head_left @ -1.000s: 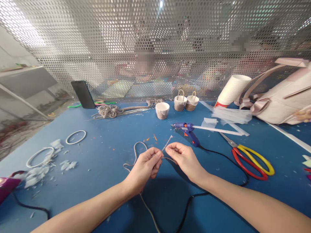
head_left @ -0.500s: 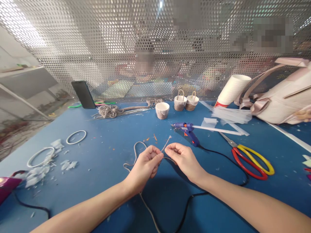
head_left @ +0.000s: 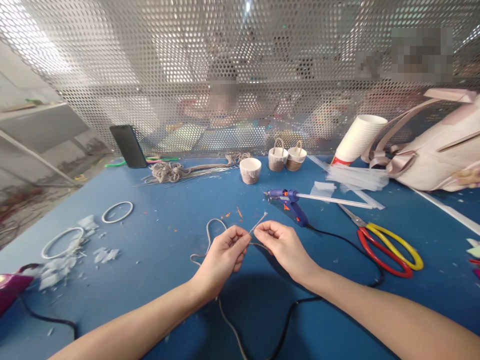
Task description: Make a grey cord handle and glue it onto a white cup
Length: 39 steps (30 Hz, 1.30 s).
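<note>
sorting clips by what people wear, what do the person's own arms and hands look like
The left hand and right hand are bare, without gloves. The left forearm and right forearm show no sleeves, and no watch or bracelet is visible.

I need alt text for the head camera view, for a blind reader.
The left hand and right hand hold thin grey cord above a blue table. Beyond are three small cups and a hot glue gun; scissors lie to the right.
</note>
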Motion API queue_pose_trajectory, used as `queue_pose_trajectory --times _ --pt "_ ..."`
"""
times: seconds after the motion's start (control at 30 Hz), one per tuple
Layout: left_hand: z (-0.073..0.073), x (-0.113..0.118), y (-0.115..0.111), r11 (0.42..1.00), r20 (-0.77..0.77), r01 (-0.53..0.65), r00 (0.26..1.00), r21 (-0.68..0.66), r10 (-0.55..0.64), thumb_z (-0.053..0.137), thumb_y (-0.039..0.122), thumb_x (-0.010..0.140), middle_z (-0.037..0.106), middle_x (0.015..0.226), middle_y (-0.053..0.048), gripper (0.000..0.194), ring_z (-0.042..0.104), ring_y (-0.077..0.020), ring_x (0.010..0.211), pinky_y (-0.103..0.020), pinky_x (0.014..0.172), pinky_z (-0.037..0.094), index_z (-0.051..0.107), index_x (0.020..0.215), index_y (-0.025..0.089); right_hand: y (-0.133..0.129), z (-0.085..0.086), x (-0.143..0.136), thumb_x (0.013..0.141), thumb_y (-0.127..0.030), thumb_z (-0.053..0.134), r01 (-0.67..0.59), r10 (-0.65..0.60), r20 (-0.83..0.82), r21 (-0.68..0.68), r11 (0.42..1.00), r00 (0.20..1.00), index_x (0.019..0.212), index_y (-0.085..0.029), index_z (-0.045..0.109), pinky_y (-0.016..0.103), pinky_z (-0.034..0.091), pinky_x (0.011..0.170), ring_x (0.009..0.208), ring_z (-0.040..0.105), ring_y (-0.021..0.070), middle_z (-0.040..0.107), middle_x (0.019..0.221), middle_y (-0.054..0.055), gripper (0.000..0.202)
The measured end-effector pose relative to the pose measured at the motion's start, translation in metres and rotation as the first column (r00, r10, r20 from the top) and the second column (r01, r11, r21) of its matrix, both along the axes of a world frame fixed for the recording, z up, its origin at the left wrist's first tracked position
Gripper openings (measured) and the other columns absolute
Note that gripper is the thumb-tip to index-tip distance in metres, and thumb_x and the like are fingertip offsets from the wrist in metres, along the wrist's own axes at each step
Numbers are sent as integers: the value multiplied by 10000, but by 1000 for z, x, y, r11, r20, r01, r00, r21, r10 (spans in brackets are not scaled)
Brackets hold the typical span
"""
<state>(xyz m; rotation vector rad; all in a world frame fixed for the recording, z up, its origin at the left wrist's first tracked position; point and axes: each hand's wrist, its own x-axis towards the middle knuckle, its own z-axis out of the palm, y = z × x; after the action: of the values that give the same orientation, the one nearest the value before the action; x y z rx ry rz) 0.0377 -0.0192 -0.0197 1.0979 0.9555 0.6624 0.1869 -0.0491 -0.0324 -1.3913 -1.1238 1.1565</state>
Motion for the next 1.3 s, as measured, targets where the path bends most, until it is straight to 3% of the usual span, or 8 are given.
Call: queue_pose_trajectory --times 0.27,0.4,0.6,0.8,1.07,1.2,1.3 --pt "2 -3 1 991 -123 -47 990 122 62 597 449 771 310 445 101 297 255 -45 399 -183 395 212 543 729 159 -2 2 -1 797 -372 584 -13 13 -1 -4 1000 1000 770 -166 624 224 314 464 519 423 95 480 566 -44 212" --pt "3 -2 0 998 -37 -48 998 38 50 624 439 755 279 455 110 291 218 -36 400 -178 392 175 538 743 162 -3 3 -2 799 -378 582 -14 14 8 -2 1000 1000 755 -170 616 222 307 449 519 425 99 478 563 -40 215" --pt "2 -1 3 999 70 5 998 -54 -1 639 393 754 457 585 52 265 277 -20 422 -172 404 220 536 734 149 -2 3 -1 796 -391 582 -20 20 -13 -5 1000 1000 732 -168 607 223 295 455 512 395 92 466 558 -43 233" --pt "11 -4 6 990 49 -65 996 -126 72 619 286 725 338 517 90 167 201 -21 413 -164 384 133 518 710 153 -2 4 -2 784 -407 590 -25 24 -20 -29 999 999 728 -171 607 231 291 470 499 373 89 451 544 -54 243" --pt "12 -3 7 985 -61 -151 986 77 156 677 429 708 317 434 102 289 236 -39 383 -178 381 190 606 758 154 0 5 0 796 -390 587 -52 50 -22 -57 997 998 743 -167 612 220 281 444 483 374 80 481 558 -48 230" --pt "13 -5 8 979 -95 -177 978 100 187 708 426 666 335 418 92 295 248 -42 385 -184 383 170 619 697 146 -1 7 3 819 -338 561 -125 130 72 -65 990 989 745 -180 616 227 358 497 518 451 96 544 594 -35 183" --pt "13 -5 10 979 -105 -176 977 105 187 717 422 646 340 424 89 298 244 -38 389 -183 386 165 618 676 142 -9 13 13 828 -291 548 -223 214 310 -7 975 926 742 -200 624 272 430 631 659 553 151 624 689 0 146"
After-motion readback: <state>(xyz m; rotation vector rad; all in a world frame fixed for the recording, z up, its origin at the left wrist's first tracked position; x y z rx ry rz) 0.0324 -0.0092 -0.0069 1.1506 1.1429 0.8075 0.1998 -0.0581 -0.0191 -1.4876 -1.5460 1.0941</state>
